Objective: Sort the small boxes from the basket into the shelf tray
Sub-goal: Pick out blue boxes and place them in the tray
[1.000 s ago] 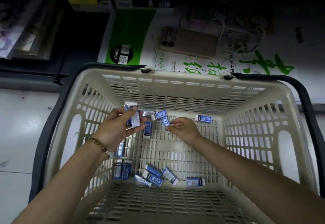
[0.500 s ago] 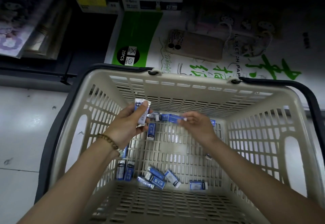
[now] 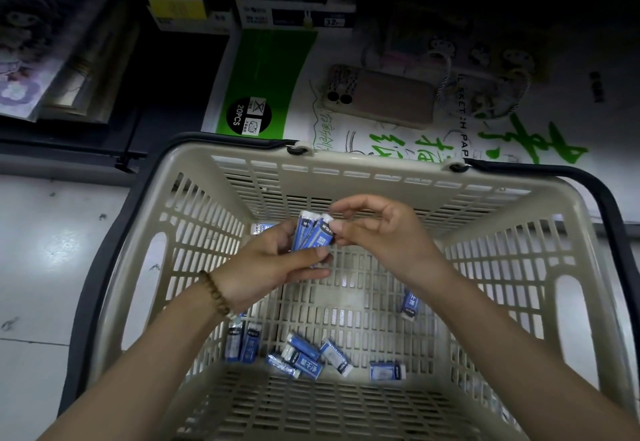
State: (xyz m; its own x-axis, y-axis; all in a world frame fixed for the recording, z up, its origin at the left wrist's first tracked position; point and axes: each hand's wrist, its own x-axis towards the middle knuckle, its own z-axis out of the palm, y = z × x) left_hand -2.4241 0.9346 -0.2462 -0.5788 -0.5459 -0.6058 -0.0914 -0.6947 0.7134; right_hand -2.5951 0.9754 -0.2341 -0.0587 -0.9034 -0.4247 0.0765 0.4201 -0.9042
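1. Your left hand [image 3: 266, 267] grips a small stack of boxes [image 3: 302, 234] upright above the basket [image 3: 381, 172], probably so you can carry several together.
2. Your right hand [image 3: 388, 232] pinches one more box [image 3: 326, 232] against that stack.
3. The boxes are slim and blue with white ends. More loose boxes [image 3: 306, 359] lie scattered on the basket floor.

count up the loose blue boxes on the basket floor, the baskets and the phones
loose blue boxes: 9 in view
basket: 1
phone: 1
total: 11
held boxes left out
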